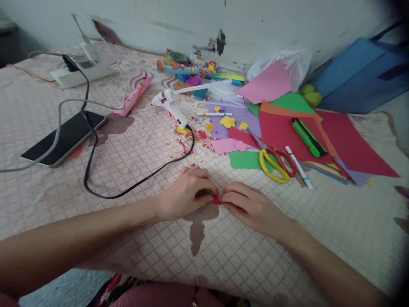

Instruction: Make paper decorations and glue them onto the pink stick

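Two hands working. Your left hand (188, 192) and right hand (255, 207) each have the grip pinched on one small red piece (217, 200), held between your fingertips just above the quilted cloth (153, 247). Beyond, to the right: one pair of scissors (267, 149), one green cutter (306, 137) on a red sheet (277, 138), one white pen (299, 167) beside the scissors. Second white pen (220, 114) partly over one purple sheet (220, 128); at least three yellow cutouts (228, 122) there. One glue gun (175, 114) near paper scraps (198, 135), too many to count.

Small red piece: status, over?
Left hand and right hand both pinching small red piece. Piece partly hidden. Scissors lie beyond, touching neither hand.
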Available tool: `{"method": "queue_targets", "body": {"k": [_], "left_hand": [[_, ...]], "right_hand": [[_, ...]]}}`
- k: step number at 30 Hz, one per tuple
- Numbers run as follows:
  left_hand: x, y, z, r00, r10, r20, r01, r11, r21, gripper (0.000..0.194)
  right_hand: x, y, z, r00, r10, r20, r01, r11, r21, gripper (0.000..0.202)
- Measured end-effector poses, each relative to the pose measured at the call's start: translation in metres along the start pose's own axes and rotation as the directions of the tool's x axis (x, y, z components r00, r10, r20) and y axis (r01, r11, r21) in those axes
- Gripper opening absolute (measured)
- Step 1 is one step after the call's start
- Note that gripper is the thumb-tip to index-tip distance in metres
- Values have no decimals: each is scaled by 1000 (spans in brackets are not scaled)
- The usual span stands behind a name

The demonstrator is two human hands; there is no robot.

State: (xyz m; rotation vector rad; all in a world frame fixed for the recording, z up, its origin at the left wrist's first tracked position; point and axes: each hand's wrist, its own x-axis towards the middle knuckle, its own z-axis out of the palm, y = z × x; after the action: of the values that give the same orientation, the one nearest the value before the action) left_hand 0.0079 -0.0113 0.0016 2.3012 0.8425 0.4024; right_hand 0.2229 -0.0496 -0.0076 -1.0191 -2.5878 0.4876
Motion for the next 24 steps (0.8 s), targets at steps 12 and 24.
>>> {"method": "queue_targets", "body": {"k": [12,24], "left_hand": [[-1,-1,0,1000,20,-6,-20,1000,5,15],[-1,-1,0,1000,13,-2,-13,1000,9,18]], "right_hand": [[0,0,-2,1000,21,9,-21,999,36,18],[1,0,-3,1000,28,14,-29,998,63,17]]}}
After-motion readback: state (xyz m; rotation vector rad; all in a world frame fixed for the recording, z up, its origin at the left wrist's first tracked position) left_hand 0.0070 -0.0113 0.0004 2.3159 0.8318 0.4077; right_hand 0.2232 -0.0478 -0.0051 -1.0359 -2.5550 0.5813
